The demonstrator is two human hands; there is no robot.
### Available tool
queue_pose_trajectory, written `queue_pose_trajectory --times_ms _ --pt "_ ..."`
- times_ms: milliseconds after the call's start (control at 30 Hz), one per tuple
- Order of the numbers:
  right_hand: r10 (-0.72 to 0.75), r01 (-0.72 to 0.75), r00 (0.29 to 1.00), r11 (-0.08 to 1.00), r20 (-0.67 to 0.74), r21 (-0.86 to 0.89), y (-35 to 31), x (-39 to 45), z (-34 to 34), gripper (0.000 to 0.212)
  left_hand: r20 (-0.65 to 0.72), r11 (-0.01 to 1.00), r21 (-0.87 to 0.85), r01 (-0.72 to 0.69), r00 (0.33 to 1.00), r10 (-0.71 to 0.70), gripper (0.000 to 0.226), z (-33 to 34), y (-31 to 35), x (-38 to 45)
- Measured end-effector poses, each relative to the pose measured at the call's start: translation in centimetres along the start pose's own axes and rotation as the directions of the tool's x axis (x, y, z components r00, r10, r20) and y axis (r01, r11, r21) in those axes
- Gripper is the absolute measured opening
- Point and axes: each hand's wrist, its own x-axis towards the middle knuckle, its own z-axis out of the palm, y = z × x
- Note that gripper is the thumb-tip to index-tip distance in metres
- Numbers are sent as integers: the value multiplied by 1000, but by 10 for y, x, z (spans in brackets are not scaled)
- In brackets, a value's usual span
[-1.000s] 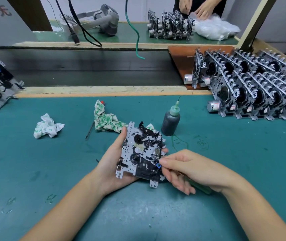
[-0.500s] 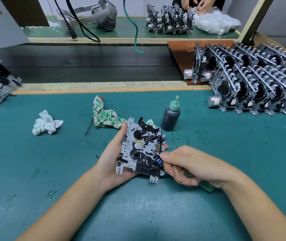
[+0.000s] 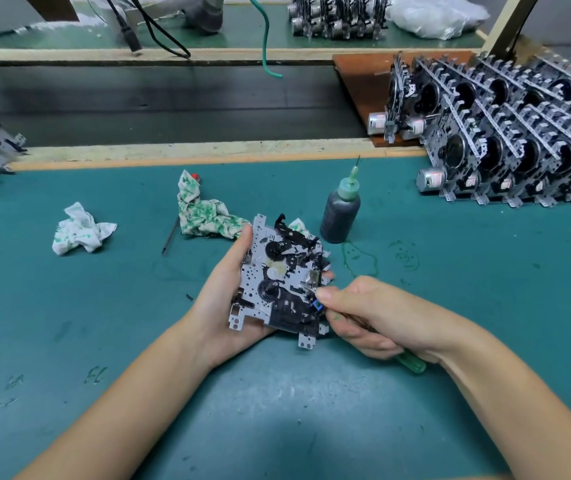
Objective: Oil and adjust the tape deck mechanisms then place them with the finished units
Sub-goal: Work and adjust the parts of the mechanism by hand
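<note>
Green tabletop [image 3: 450,306] carries an oil bottle [image 3: 340,213] and rows of finished units [image 3: 519,147] at the far right. Left hand [image 3: 221,296] grip is closed around the tape deck mechanism [image 3: 282,278], held above the tabletop, face up, long axis running near-to-far. Right hand [image 3: 377,317] grip is clenched on a green-handled screwdriver [image 3: 412,363], tip at the mechanism's right edge.
</note>
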Motion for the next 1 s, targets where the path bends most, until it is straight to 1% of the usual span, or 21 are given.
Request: queue_pose_trajectory --times_ms 133,400,533,633,700,767,833,900,1000 --pt "12 -12 1000 1000 -6 -5 0 0 1 53 -6 1000 20 -3 1000 3 68 0 -1 0" --pt "25 -25 999 1000 22 -1 2 -2 -2 55 -23 999 37 -20 1000 21 66 1 -3 0" --pt "-16 14 1000 997 -26 -76 3 0 0 57 -34 999 34 -40 999 41 64 1 -3 0" --pt "-62 50 994 989 -85 -137 2 0 -2 60 10 1000 0 -27 1000 27 70 2 -3 -1" --pt "-91 81 990 993 -111 -90 0 -2 -5 61 44 999 -38 -10 999 11 77 2 -2 -4" --pt "-116 121 983 992 -145 24 0 -2 -10 55 78 998 -63 -6 997 11 86 3 -1 -6" --pt "-113 128 981 988 -159 88 0 -1 -13 47 117 996 -86 -4 993 14 92 4 0 -8" --pt "-98 114 984 988 -148 108 1 -1 -15 42 134 993 -115 4 991 12 94 5 0 -9" --pt "-98 113 984 989 -148 97 2 -2 -17 46 159 982 -188 17 987 14 93 4 0 -8"
